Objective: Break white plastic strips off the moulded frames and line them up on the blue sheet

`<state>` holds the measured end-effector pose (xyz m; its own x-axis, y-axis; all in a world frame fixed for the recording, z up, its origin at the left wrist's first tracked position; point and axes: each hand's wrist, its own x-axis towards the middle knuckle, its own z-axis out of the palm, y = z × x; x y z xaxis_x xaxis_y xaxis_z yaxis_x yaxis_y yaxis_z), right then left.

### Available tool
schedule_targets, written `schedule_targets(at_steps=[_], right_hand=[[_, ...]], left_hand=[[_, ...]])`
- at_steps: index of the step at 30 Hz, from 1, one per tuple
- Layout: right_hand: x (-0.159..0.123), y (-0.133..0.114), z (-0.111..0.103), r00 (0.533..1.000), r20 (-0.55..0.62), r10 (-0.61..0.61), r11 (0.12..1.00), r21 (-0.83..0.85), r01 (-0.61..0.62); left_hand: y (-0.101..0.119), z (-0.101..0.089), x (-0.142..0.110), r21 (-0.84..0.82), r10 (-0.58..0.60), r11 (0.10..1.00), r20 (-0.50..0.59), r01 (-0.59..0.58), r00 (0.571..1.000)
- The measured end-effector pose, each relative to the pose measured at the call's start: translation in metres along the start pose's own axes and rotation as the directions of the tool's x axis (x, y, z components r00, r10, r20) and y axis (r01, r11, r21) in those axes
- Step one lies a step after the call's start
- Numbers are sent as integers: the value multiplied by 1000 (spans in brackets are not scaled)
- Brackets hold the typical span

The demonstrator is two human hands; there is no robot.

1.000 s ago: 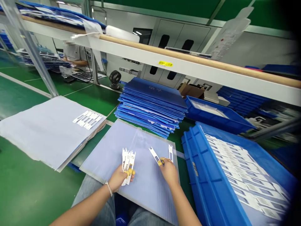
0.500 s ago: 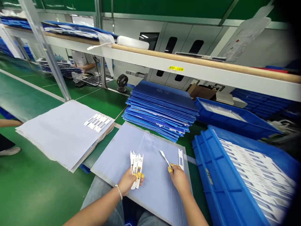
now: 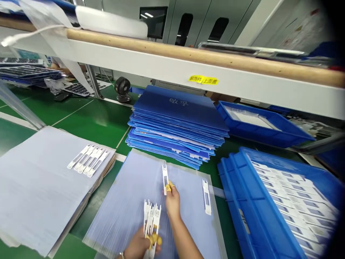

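My left hand (image 3: pixel 141 241) is closed around a bunch of white slotted plastic strips (image 3: pixel 151 217), their forked ends pointing away from me. Yellow covers sit on some of my fingertips. Farther forward, my right hand (image 3: pixel 173 201) pinches one white plastic strip (image 3: pixel 165 176) by its near end, over the translucent sheet (image 3: pixel 126 201) in front of me. Another loose strip (image 3: pixel 206 198) lies on the sheet's right side. On the white sheet stack (image 3: pixel 40 180) to the left, several more strips (image 3: pixel 87 158) lie side by side.
A blue bin (image 3: pixel 258 216) at the right holds rows of white strips. Behind the work sheet rises a pile of blue sheets (image 3: pixel 178 126), with a small black fan (image 3: pixel 122 88) to its left. A shelf (image 3: pixel 161 61) crosses above, and a blue tray (image 3: pixel 258 122) stands back right.
My right hand has moved left and forward with its strip, which now stands nearly in line with my view. My left hand appears lower, still gripping the bunch. The camera view has shifted closer.
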<state>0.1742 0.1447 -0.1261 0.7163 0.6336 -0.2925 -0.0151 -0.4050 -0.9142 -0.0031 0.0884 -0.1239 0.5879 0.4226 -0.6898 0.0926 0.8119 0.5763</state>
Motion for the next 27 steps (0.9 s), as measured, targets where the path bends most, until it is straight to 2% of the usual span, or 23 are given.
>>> schedule_targets(at_steps=[3, 6, 10, 13, 15, 18, 20, 22, 24, 27], right_hand=[[4, 5, -18, 994, 105, 0, 996, -94, 10], [10, 0, -28, 980, 200, 8, 974, -225, 38], [14, -20, -20, 965, 254, -66, 911, -380, 163], [8, -37, -11, 933, 329, -143, 816, -494, 300], [2, -43, -9, 899, 396, -189, 732, -553, 397], [-4, -47, -9, 845, 486, -222, 602, -614, 511], [-5, -48, -10, 828, 514, -222, 539, -643, 544], [-5, -50, -9, 833, 510, -216, 504, -673, 542], [-4, -52, -7, 851, 481, -211, 492, -700, 518], [-3, -54, -3, 877, 431, -212, 496, -725, 477]], left_hand=[[7, 0, -5, -18, -4, 1000, 33, 5, 999], [18, 4, -11, -29, -39, 999, 18, 39, 999], [25, 16, -20, -54, 34, 998, -45, -37, 998], [31, 22, -29, -51, 113, 991, -136, -121, 984], [45, 21, -36, 5, 186, 982, -141, -187, 972], [80, 6, -43, 104, 292, 954, -110, -281, 950], [104, -10, -44, 120, 314, 947, -155, -298, 937], [121, -26, -43, 118, 330, 943, -221, -310, 918], [127, -40, -41, 112, 351, 936, -290, -333, 890], [125, -52, -40, 98, 385, 921, -368, -376, 847]])
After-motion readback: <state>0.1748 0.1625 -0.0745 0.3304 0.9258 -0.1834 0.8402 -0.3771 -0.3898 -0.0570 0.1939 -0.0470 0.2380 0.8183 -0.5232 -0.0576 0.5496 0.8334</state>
